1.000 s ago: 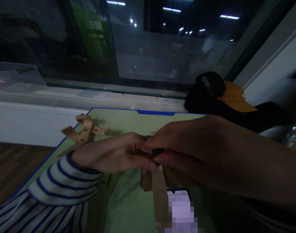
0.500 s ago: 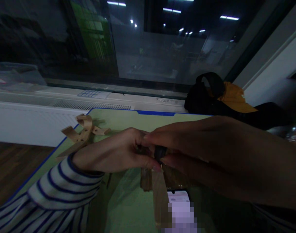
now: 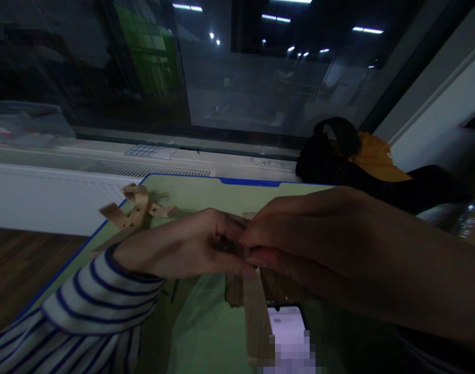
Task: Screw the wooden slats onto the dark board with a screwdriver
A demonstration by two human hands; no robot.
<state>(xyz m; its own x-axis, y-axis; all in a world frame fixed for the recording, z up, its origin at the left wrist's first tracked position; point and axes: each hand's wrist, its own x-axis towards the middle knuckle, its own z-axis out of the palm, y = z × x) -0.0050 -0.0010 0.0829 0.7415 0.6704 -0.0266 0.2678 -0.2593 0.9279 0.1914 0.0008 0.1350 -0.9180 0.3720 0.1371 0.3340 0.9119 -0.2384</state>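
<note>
In the middle of the head view, my left hand (image 3: 198, 244) has its thumb and fingers closed around a pale wooden strip (image 3: 256, 317). The strip runs toward me from under the fingertips. My right hand (image 3: 311, 234) meets the left one there, its thumb and fingers pinched together over the strip. What it pinches is hidden by the fingers. Beneath the strip lies a brown wooden block (image 3: 280, 285) with a shiny surface, partly covered by the hands. A phone (image 3: 287, 322) with a lit screen lies just right of the strip.
A bent-wood piece with curved arms and holes (image 3: 136, 208) lies at the table's (image 3: 194, 189) far left. Behind are a radiator (image 3: 46, 192) and a windowsill with a clear plastic box (image 3: 30, 124). A black and orange bundle (image 3: 377, 156) sits at the right.
My right hand has shifted slightly left, against the left fingertips. The small black piece seen between its fingers earlier is now hidden. The strip, block and phone stay in place.
</note>
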